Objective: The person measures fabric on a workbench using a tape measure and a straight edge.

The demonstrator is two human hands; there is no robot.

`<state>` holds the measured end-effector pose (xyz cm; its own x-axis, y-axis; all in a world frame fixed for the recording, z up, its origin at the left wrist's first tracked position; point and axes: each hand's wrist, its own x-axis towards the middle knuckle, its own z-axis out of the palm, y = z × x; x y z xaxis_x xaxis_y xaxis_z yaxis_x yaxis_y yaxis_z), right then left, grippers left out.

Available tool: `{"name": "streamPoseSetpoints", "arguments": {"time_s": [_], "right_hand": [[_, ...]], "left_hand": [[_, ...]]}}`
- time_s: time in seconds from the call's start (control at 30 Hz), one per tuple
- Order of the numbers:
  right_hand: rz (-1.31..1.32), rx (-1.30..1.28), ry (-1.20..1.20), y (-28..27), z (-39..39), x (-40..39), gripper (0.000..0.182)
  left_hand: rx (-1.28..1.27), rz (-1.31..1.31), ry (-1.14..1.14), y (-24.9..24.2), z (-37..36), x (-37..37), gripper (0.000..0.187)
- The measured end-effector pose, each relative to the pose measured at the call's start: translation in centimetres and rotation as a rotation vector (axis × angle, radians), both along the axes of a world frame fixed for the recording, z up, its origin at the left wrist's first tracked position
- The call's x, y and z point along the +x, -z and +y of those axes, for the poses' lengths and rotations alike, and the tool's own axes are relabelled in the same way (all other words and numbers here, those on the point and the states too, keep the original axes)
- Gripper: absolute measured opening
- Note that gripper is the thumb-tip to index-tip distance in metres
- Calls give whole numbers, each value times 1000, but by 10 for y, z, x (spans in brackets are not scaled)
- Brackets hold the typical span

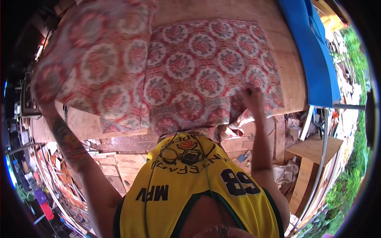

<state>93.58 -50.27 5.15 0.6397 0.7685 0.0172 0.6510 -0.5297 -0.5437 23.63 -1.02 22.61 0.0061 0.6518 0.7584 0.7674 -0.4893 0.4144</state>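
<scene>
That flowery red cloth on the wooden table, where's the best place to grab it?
Probably along the near edge of the red floral patterned cloth, coming from the person's side. It overhangs the wooden table there, so fingers can pinch it. The right hand already presses that edge; the left hand lifts the folded-up part.

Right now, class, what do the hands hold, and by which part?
The left hand lifts the floral cloth by its left edge; the right hand presses its near right edge on the wooden table.

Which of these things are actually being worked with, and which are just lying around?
In use: floral fabric, held by the left hand and pressed by the right hand, wooden table.
Lying about: blue sheet, wood offcuts, small wooden bench.
</scene>
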Motion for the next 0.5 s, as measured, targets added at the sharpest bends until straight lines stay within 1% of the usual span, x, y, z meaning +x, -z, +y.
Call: {"name": "streamPoseSetpoints", "arguments": {"time_s": [0.03, 0.07, 0.1, 0.13, 0.17, 0.2, 0.27, 0.33, 0.37, 0.4, 0.47, 0.5], "right_hand": [[-65, -57, 65, -11, 4, 16, 38], [16, -52, -22, 17, 2, 68, 40], [-247, 16, -19, 31, -2, 104, 37], [-167, -22, -2, 51, 0, 160, 37], [-382, -113, 20, 43, 5, 187, 45], [-340, -176, 135, 57, 6, 232, 62], [-432, -252, 198, 75, 7, 290, 85], [-166, -448, 213, 30, 29, 277, 90], [25, -495, 190, 20, 42, 271, 91], [24, -494, 158, 22, 53, 267, 91], [-228, -651, 202, 28, 68, 259, 72], [-228, -651, 183, 41, 72, 274, 72]], "left_hand": [[-12, -57, -68, -8, -2, -48, 33], [-16, -112, -135, -15, -9, -90, 33], [-15, -162, -191, -22, -19, -129, 33], [-9, -212, -246, -27, -34, -163, 34], [-1, -243, -290, -31, -47, -190, 34], [5, -269, -325, -34, -60, -211, 34], [20, -312, -381, -35, -82, -243, 35], [24, -324, -419, -32, -97, -274, 35], [23, -317, -431, -31, -101, -283, 35], [22, -306, -440, -30, -103, -290, 36], [10, -246, -463, -28, -101, -301, 36], [4, -178, -473, -25, -97, -305, 37]]}}
